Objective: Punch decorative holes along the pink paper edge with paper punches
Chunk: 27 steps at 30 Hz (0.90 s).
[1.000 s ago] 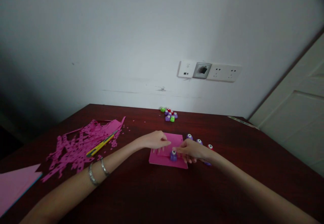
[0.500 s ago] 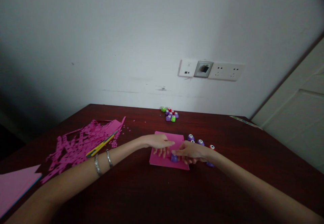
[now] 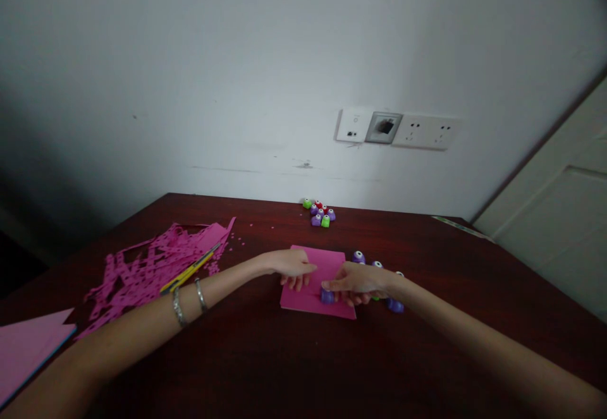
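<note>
1. Dark wooden table against a white wall, with pink paper scraps at the left.
2. Left hand lies flat on the pink sheet, fingers spread.
3. Right hand pinches a purple punch sitting on the sheet's near edge.
4. More punches stand near the wall.

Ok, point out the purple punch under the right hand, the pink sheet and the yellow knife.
purple punch (image 3: 327,295), head view, its body.
pink sheet (image 3: 327,261), head view, far bare part.
yellow knife (image 3: 190,271), head view, mid handle.
</note>
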Each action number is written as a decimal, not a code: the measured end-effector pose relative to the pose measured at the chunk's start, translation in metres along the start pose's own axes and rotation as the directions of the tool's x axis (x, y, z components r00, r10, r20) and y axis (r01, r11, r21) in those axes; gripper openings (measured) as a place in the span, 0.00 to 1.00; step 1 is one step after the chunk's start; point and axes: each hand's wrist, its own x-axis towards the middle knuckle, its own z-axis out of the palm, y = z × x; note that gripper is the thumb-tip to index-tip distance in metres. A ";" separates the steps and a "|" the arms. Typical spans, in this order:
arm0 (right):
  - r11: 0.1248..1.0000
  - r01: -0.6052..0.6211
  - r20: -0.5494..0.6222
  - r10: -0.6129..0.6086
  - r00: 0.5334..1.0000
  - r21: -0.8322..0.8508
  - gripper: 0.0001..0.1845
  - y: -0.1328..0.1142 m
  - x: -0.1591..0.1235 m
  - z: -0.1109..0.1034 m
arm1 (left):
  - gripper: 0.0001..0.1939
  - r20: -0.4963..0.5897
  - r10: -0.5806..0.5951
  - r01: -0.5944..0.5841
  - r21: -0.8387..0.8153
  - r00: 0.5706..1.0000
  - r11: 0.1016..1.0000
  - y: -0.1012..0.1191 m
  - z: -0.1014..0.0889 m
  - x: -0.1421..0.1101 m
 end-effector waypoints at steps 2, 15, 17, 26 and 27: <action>1.000 -0.002 0.007 0.002 1.000 -0.003 0.29 -0.001 0.000 0.001 | 0.19 0.003 0.007 -0.007 -0.008 1.000 1.000 -0.001 0.001 0.000; 1.000 -0.008 0.002 0.008 1.000 0.026 0.26 -0.005 0.004 0.005 | 0.27 0.067 0.035 -0.030 -0.084 0.997 0.996 0.010 -0.001 -0.008; 0.997 -0.032 0.010 0.032 0.999 0.072 0.24 -0.003 0.005 0.005 | 0.29 0.140 0.032 -0.015 -0.118 0.990 0.993 0.013 -0.001 -0.010; 0.987 -0.128 0.076 0.120 0.990 0.099 0.17 -0.010 0.012 0.001 | 0.27 0.401 -0.057 0.110 -0.108 0.914 0.988 0.006 -0.006 0.020; 0.991 -0.106 0.039 0.103 0.994 0.079 0.16 -0.012 0.012 0.000 | 0.27 0.432 -0.065 0.118 -0.099 0.900 0.988 0.007 -0.008 0.023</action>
